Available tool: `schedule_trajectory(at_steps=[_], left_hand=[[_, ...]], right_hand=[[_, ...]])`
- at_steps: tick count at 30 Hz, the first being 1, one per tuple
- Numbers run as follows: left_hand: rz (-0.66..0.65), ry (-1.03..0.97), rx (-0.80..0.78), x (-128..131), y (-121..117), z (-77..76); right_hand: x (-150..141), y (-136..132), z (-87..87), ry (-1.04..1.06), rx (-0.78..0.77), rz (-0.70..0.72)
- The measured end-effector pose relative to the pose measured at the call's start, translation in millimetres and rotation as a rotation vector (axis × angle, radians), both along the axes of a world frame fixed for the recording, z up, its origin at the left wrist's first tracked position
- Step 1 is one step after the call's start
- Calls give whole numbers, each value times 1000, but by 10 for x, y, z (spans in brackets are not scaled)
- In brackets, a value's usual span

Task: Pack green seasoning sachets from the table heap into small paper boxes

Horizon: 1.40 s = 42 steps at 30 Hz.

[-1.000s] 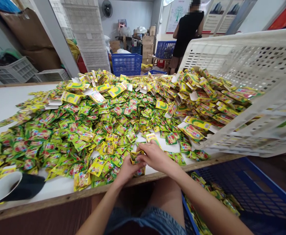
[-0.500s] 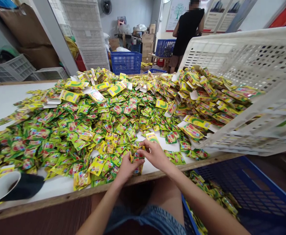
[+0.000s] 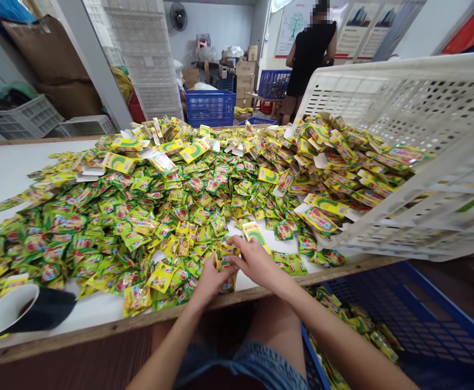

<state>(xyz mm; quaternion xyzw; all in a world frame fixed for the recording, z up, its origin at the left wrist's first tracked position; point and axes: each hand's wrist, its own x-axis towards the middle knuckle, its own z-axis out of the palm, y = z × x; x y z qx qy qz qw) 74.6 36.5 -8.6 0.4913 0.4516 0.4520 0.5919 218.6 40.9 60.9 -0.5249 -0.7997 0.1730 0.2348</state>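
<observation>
Near the table's front edge, my left hand [image 3: 211,280] and my right hand [image 3: 258,262] come together around some small yellow-and-green sachets [image 3: 225,250]. Both hands are closed, thumbs and fingers pinching the sachets from either side; how many they hold is hidden by the fingers. Just beyond my right hand lies a yellow cardboard box [image 3: 257,232] on the white tabletop [image 3: 242,280]. A large heap of green and yellow sachets [image 3: 110,216] spreads to the left and ahead of my hands.
A white plastic crate [image 3: 435,216] tilts on its side at right, spilling yellow boxes [image 3: 338,154]. At the left front stands a dark mug [image 3: 53,307]. Below the table at right is a blue crate [image 3: 419,309] holding sachets. A person [image 3: 312,51] in black stands behind.
The view has tilted up slightly. My right hand has shifted a little, its fingers still at the sachets; my left hand stays nearly in place.
</observation>
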Motion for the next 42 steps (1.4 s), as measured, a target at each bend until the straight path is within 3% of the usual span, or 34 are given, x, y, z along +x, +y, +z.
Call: schedule_trajectory(at_steps=[6,13,25,31,36,39,42], left_hand=[[-14,2,94,-1,2,-3],[-24,-21,17,-33,11,-31],[13,36,59,-56,-16,-6],[11,113,167,-64,3,-1],[-12,106,153,-68,9,-9],[-12,109,169,-98,-17,31],[-40,144,191,-136,-73,100]], right_hand=[[19,0,-10,106,85,53],[6,7,-64,57,136,68],[3,1,-80,-9,35,173],[-67,-63,-138,62,52,90],[-127,-24,-154,56,12,123],[-122,-35,-164,161,-22,142],[-76,-127,-265,456,-34,52]])
